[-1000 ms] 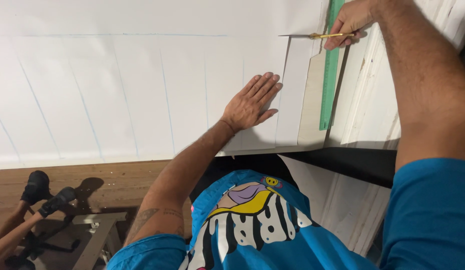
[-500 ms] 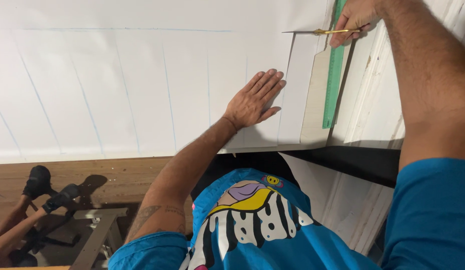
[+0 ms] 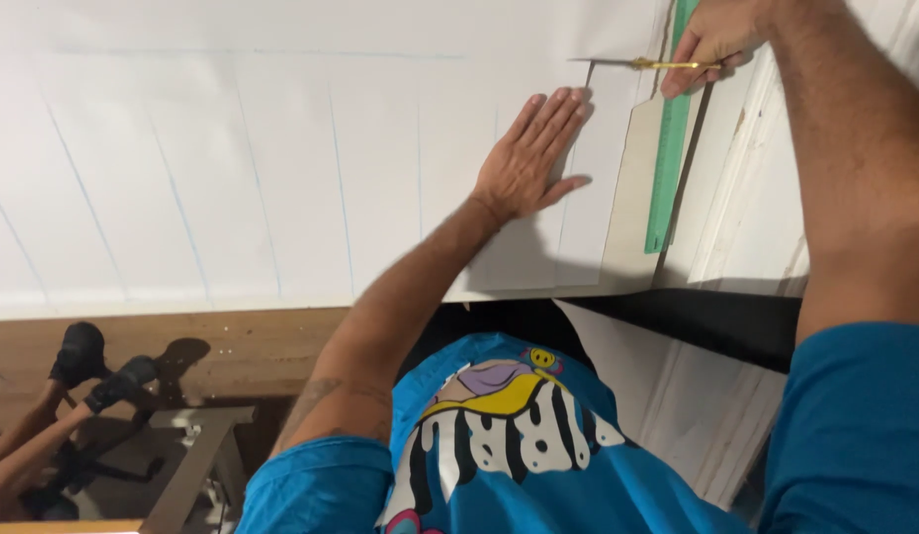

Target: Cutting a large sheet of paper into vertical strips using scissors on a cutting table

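The person leaned over a big white sheet (image 3: pixel 232 178) spread on the bench, faint blue pencil lines running across it. The left hand (image 3: pixel 526 158) lay flat on the sheet, fingers stretched out and slightly spread, palm pressing down and gripping nothing. Just to its right ran the sheet's cut edge, and beyond that a narrow grey strip (image 3: pixel 627 198) of the surface underneath, then a long green ruler (image 3: pixel 667 148) lying roughly parallel to that edge.

The right hand (image 3: pixel 714 40) sat at the top of the ruler, fingers curled tight around a thin yellow-handled knife (image 3: pixel 642 64), its point reaching left onto the sheet just above the left hand's fingertips. I couldn't make out for certain whether the tip was touching the sheet; it was too fine to tell.

To the left of the flat hand the sheet ran on wide and uncluttered. The near edge of the sheet ended at a brown wooden floor (image 3: pixel 232 346), where someone's feet in black shoes (image 3: pixel 98 366) stood near a grey stand (image 3: pixel 187 465), well apart from the hands.
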